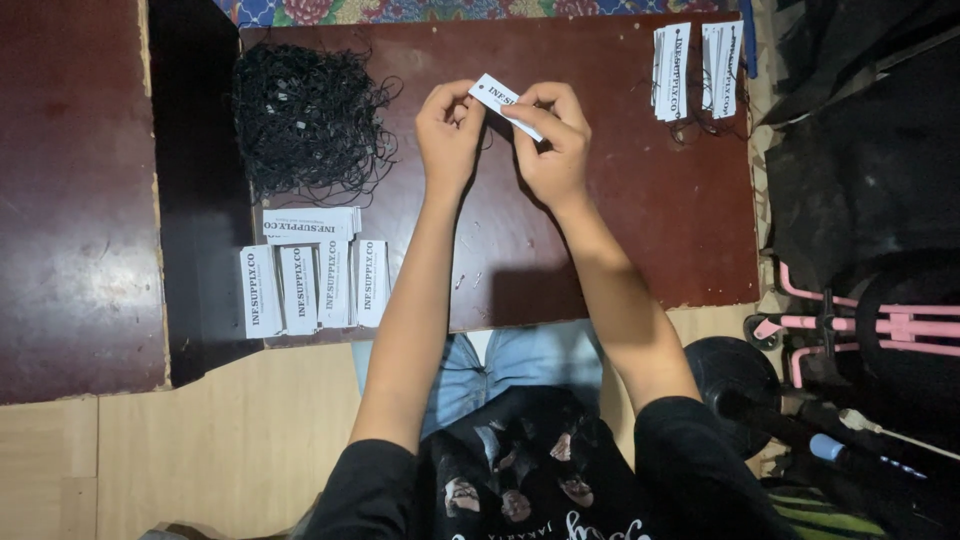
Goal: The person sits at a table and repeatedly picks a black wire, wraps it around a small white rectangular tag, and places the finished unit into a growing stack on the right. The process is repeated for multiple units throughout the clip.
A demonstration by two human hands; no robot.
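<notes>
Both hands were raised together over the middle of the dark red-brown worktop (600, 230), sharing one white paper tag (505, 103). Left hand (449, 130) had its fingers curled in, thumb and forefinger pinching the punched upper end of the tag; right hand (552, 140) was closed likewise, its fingertips clamped on the lower end. Neither hand showed any open gap, and whether a cord ran between the fingers could not be made out.

As a judgement, the main risk lay in the grip: the tag was thin card held by its two ends, so a twist or a hard pull from either hand could crease it or tear out the small hole near its edge. A slack pinch could also let it drop among the things below.

That tag was a narrow white rectangle with dark printing along its length, tilted, its holed end up and to the left, held clear above the worktop.

To the left lay a tangled heap of black cords (305, 120), and nearer the person a row of white tag stacks (312, 285). Two more tag bundles (697, 70) rested at the far right corner. A pink-framed stroller (860, 325) stood off to the right.
</notes>
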